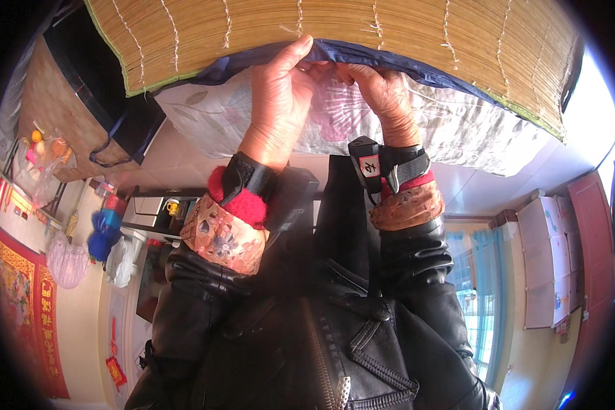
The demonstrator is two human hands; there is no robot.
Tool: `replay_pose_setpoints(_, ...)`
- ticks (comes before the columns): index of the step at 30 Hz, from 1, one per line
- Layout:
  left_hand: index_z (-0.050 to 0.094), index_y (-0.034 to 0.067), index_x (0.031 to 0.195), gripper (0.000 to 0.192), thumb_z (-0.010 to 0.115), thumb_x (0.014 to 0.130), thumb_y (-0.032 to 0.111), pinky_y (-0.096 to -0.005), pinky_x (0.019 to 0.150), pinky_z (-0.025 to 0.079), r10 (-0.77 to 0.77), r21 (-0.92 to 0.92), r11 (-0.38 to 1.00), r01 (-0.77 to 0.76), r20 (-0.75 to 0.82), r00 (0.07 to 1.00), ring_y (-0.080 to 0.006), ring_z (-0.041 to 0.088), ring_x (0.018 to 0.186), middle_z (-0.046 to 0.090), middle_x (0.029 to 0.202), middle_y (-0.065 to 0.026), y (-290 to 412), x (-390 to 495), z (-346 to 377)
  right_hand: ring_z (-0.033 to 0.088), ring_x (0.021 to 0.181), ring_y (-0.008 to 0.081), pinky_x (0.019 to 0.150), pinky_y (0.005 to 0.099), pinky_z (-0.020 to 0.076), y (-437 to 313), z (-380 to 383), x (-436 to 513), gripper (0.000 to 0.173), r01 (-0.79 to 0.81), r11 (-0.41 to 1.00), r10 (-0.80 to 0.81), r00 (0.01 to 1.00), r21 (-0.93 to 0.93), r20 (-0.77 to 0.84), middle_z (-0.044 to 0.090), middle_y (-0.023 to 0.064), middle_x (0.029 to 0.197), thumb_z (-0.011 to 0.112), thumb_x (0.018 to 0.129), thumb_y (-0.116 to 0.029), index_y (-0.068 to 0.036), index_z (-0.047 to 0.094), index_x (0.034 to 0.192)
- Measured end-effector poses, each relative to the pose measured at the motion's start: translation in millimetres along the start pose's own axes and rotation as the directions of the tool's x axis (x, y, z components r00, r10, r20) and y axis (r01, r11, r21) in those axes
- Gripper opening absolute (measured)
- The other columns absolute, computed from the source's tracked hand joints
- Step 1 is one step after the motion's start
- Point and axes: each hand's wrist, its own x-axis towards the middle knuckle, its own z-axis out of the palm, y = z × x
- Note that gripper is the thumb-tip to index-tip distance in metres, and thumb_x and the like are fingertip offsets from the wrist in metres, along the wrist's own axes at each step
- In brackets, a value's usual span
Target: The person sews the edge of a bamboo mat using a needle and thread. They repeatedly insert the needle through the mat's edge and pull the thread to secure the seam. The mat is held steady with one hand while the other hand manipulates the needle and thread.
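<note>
My left hand [284, 97] has its palm side showing, its thumb over the edge of a dark navy cloth [353, 53] and its fingers curled by the lower side. Beside it, my right hand [384, 95] grips the same edge, its fingertips partly hidden in the fold. Above the cloth lies a slatted bamboo mat [333, 23] with white stitching and a green border. Below hangs a pale printed sheet [441, 118] with a pink shell-like motif. Each wrist wears a black strap [248, 179] with a small black device [365, 161].
Left, a dark board or case [82, 66] with a blue strap stands near a wooden panel [56, 102]. A shelf unit [148, 210] and hanging bags [118, 261] are beyond. On the right are a white storage cabinet [546, 261], a red door [592, 251] and a blue curtain [487, 287].
</note>
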Motion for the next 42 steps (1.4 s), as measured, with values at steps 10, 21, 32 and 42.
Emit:
replay_pose_setpoints(10,0.056,-0.001,0.097,0.02,0.06,0.078,0.005,-0.0334,0.071,0.048,0.001,0.01,1.0,-0.001,0.011,1.0,-0.0183,0.056,0.081,0.058,0.092,-0.0083,1,1,-2,0.063,0.074,0.0191,0.068,0.0283,0.048,5,6,0,0.019,0.068,0.997,-0.069,0.997,-0.033,-0.028,0.065,0.0097,0.077,0.058,0.077,-0.021,-0.004,0.065,0.084)
replay_pose_setpoints(21,0.056,0.002,0.096,0.017,0.059,0.079,0.005,-0.0315,0.072,0.044,-0.052,0.058,0.997,0.05,0.04,0.998,-0.0178,0.054,0.08,0.059,0.09,-0.0069,6,-1,0,0.062,0.074,0.0163,0.068,0.0271,0.0473,-4,10,0,0.02,0.073,0.997,-0.073,0.997,0.027,-0.023,0.065,0.0079,0.076,0.054,0.079,-0.019,-0.002,0.065,0.082)
replay_pose_setpoints(32,0.057,0.002,0.09,0.014,0.061,0.077,0.007,-0.0312,0.066,0.046,-0.003,0.107,0.994,0.003,-0.002,1.0,-0.0142,0.054,0.075,0.058,0.085,-0.0052,5,5,-6,0.051,0.062,0.0095,0.058,0.024,0.039,-37,-4,-28,0.024,-0.176,0.846,0.121,0.983,0.503,0.141,0.053,0.0041,0.065,0.058,0.08,-0.011,0.002,0.056,0.1)
replay_pose_setpoints(42,0.059,0.002,0.093,0.018,0.064,0.076,0.005,-0.0346,0.084,0.042,0.001,0.116,0.993,0.001,-0.015,1.0,-0.0125,0.052,0.086,0.057,0.092,-0.0034,3,5,-11,0.051,0.05,0.0113,0.048,0.0229,0.0402,-102,-1,-23,0.014,0.331,0.8,-0.482,0.851,-0.5,-0.208,0.057,0.004,0.076,0.066,0.072,-0.007,-0.007,0.064,0.086)
